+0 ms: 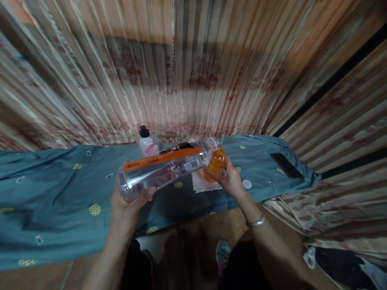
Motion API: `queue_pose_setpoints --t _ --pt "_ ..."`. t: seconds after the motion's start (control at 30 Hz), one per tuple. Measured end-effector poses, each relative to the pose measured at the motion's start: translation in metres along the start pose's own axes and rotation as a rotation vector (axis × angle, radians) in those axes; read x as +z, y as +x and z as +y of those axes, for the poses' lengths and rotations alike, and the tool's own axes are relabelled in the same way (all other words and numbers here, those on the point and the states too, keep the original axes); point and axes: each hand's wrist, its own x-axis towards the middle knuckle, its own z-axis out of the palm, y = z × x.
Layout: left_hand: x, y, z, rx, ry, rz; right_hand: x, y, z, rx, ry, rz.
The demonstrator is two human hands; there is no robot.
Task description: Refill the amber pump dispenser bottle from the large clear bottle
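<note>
My left hand is closed around the base of a large clear plastic bottle with an orange and dark label. The bottle is tilted to the right, its neck close over a small orange container. My right hand grips that orange container from the right side; a silver bangle is on the wrist. Under the container lies a white cloth. Whether liquid flows between the two, I cannot tell.
A white squeeze bottle with a black cap stands behind the clear bottle. A white round cap and a dark phone lie on the right of the teal patterned cloth. Curtains hang behind and to the right.
</note>
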Motion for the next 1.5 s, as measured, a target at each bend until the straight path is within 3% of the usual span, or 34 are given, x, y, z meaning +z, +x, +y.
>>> queue_pose_setpoints --t 1.5 --pt "-0.0010 0.0003 -0.0012 -0.001 -0.020 0.011 0.0001 -0.0001 -0.0005 0.000 0.003 -0.017"
